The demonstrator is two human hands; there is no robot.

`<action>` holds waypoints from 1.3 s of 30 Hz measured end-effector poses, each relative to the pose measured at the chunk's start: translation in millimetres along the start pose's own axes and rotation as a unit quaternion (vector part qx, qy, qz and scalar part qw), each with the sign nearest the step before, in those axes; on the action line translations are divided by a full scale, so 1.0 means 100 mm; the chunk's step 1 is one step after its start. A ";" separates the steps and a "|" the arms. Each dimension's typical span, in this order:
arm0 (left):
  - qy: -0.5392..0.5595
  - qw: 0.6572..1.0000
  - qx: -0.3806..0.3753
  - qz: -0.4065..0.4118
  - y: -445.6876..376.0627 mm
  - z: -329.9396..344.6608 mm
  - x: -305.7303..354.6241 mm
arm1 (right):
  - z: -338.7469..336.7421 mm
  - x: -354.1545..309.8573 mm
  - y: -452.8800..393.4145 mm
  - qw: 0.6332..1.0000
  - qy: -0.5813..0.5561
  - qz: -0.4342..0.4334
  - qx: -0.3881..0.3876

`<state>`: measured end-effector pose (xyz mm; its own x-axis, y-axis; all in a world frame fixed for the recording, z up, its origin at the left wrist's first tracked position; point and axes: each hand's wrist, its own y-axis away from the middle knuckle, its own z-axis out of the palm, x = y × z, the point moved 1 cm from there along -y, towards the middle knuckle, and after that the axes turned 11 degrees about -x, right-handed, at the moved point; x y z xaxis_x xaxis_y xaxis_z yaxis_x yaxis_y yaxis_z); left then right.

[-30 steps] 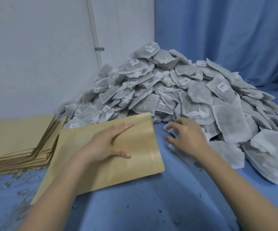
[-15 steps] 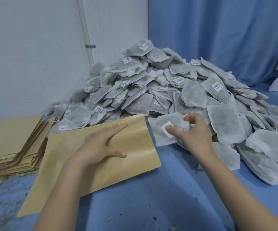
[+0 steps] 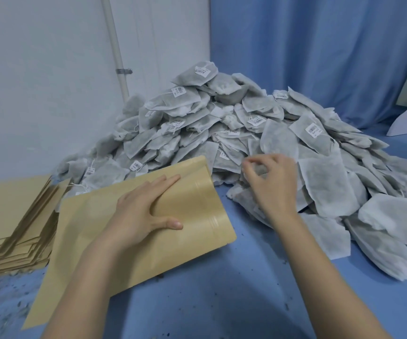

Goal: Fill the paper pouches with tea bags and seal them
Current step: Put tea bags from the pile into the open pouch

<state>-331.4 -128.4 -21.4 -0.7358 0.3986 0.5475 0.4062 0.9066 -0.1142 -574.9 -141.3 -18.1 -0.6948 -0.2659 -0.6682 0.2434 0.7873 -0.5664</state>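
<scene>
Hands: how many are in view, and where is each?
2. The left hand lies flat on the paper pouch; the right hand reaches into the pile of tea bags.

Soft, even, cool-toned light from overhead; no glare. Faint diffuse shadows under the forearms on the blue table (image 3: 234, 302). Right hand (image 3: 274, 189) slightly motion-blurred (fingers smeared). Wide-angle bowing at frame edges.
</scene>
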 end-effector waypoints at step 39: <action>0.022 0.998 -0.026 0.044 0.00 -0.01 0.15 | 0.19 -0.17 0.20 0.846 -0.152 0.073 -0.506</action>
<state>-342.0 -122.2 -12.4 -0.6718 0.4688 0.5735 0.4964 0.8596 -0.1211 -545.3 -131.5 -26.9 -0.4636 -0.1335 -0.8759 -0.4989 0.8563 0.1336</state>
